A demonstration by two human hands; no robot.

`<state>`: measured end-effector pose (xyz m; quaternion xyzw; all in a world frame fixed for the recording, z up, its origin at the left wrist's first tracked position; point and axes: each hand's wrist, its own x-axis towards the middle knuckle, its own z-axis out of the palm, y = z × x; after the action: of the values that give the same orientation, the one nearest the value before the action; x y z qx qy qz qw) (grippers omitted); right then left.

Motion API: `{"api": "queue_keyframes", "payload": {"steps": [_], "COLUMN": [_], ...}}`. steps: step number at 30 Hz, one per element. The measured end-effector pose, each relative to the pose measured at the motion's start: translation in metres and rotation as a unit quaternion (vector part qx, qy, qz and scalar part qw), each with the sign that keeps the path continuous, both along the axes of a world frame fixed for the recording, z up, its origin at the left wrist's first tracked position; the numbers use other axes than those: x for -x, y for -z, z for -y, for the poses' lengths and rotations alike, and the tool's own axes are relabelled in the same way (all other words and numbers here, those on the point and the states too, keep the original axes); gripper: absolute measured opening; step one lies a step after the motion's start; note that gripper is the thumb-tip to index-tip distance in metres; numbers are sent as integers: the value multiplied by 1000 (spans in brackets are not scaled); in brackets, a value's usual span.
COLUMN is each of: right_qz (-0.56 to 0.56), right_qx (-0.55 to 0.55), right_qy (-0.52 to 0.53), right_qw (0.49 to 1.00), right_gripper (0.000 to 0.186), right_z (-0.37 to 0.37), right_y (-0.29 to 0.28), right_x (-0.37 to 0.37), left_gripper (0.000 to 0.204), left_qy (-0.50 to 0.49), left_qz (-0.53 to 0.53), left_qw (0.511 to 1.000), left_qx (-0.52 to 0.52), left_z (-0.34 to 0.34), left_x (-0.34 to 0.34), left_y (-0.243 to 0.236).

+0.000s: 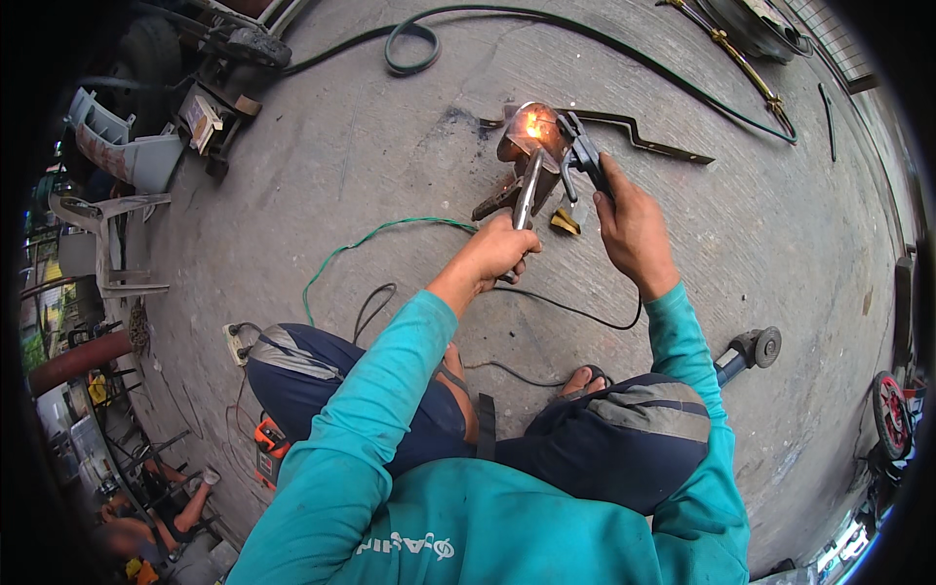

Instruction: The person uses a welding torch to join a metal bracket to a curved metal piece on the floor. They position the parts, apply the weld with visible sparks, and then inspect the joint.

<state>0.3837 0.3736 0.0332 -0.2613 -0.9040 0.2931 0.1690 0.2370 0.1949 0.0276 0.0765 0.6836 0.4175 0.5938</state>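
My left hand [499, 252] grips steel pliers [529, 190], whose upper end reaches a curved rusty metal piece [517, 146]. A bright orange glow lights that piece's middle. My right hand [629, 224] is closed on a black welding electrode holder [588, 156], its front at the piece's right side. The piece rests on or against dark metal parts [492, 203] on the concrete floor, partly hidden by the pliers. A long bent flat bar [663, 148] lies just behind, and a small yellowish-brown object [565, 221] lies beside the holder, below it.
An angle grinder [756, 346] lies by my right knee, an orange-and-black machine [273, 448] by my left. Hose [409, 54] and green cable [346, 249] cross the floor [760, 234]. Plastic chair [132, 234], wheeled clutter [195, 117] stand left; another person [166, 517] sits lower left.
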Motion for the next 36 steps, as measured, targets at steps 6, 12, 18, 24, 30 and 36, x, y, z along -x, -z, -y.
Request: {"api": "queue_keyframes", "payload": {"steps": [6,12,18,24,30,36], "right_qz": [39,73,71,73,70,76], "right_qx": [-10,3,2,-12,3,-14], "right_qy": [-14,-11,-15,-25,-36,-31], "right_qw": [999,997,997,997,997,997], "right_gripper": [55,53,53,55,58,61], "right_z": [1,6,6,4,5,6], "right_y": [-4,-11,0,7,-1,4], "right_x": [-1,1,4,2,4,3], "left_gripper": [46,46,29,28,31,31], "left_qy": [2,-2,-23,-18,-24,-20], "left_qz": [3,5,-2,-5,-14,-13], "left_qw": [1000,1000,1000,1000,1000,1000], "left_qx": [4,9,3,-6,-7,-5], "left_z": [0,0,0,0,0,0], "left_x": [0,0,-1,-2,-3,-2], "left_y": [-2,-1,-3,-5,-5,-6]}}
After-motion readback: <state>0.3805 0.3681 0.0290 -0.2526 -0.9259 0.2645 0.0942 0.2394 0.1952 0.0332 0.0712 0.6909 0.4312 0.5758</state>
